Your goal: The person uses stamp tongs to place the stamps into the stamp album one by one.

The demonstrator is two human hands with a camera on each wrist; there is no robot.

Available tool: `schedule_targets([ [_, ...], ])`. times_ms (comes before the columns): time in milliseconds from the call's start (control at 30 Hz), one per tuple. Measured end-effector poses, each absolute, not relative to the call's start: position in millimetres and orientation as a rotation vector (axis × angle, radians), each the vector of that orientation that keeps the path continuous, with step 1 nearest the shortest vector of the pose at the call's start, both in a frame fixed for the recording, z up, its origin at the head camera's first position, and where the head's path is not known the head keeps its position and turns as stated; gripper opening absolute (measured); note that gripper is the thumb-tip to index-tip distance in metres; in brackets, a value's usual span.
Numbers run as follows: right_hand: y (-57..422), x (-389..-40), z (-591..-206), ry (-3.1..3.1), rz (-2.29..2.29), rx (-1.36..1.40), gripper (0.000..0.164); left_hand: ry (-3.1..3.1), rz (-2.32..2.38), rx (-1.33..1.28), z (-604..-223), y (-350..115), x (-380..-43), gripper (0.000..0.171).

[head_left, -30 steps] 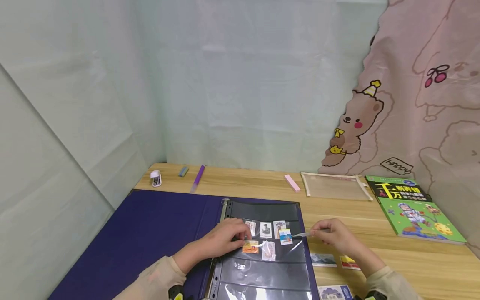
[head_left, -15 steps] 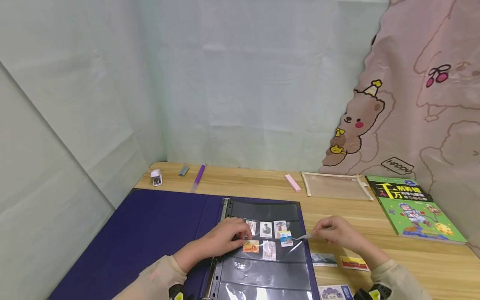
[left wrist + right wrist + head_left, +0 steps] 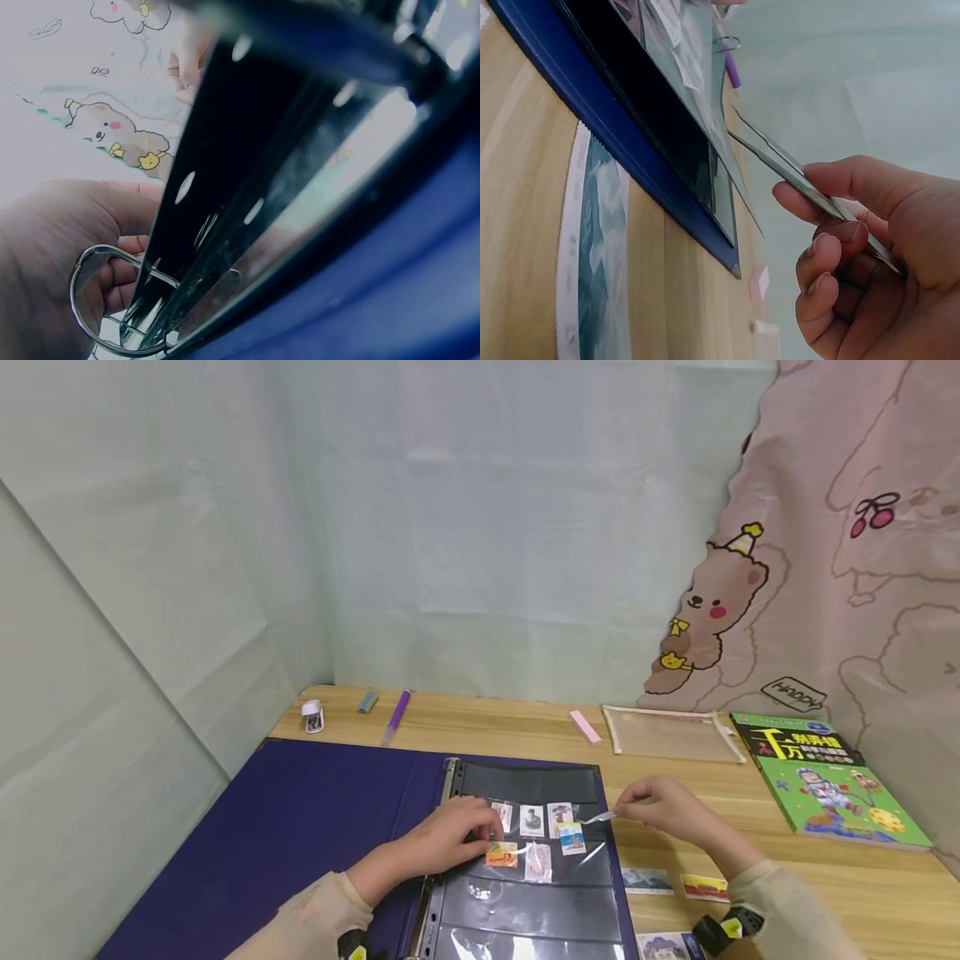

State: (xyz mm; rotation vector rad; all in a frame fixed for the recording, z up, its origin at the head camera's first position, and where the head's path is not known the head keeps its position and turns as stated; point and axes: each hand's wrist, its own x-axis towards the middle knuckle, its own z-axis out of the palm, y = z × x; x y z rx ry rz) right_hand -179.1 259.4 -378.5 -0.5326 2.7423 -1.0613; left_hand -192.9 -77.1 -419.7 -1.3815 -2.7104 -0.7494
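Observation:
My right hand (image 3: pixel 663 810) pinches silver tweezers (image 3: pixel 799 178), their two tips apart with nothing between them in the right wrist view. Those tips lie just off a small blue, yellow and white stamp (image 3: pixel 572 840) on the black stock page (image 3: pixel 528 906) of a ring binder. My left hand (image 3: pixel 461 835) rests at the page's left side, fingertips beside an orange stamp (image 3: pixel 502 855). To the right of that is a pale stamp (image 3: pixel 537 862). Several more stamps line the pocket strip above, one partly overlapped by the blue stamp. A binder ring (image 3: pixel 75 289) loops close to my left hand.
The binder's navy cover (image 3: pixel 300 827) lies open to the left. Loose stamps, one of them grey-blue (image 3: pixel 647 882) and one red and yellow (image 3: pixel 705 887), lie right of the binder. Behind are a purple pen (image 3: pixel 397 714), a mesh pouch (image 3: pixel 671 735) and a green book (image 3: pixel 832 785).
The tweezers have drawn away from the blue stamp, which stays on the page slightly lower than before. My right hand has lifted slightly; my left hand keeps its place.

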Motion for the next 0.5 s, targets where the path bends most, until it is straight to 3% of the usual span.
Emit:
schedule_targets([
  [500,250.6,-185.8,-375.4,2.649,-1.035,-0.615,0.015,-2.624,-0.74,-1.394,-423.9,-77.8,-193.6,0.012],
])
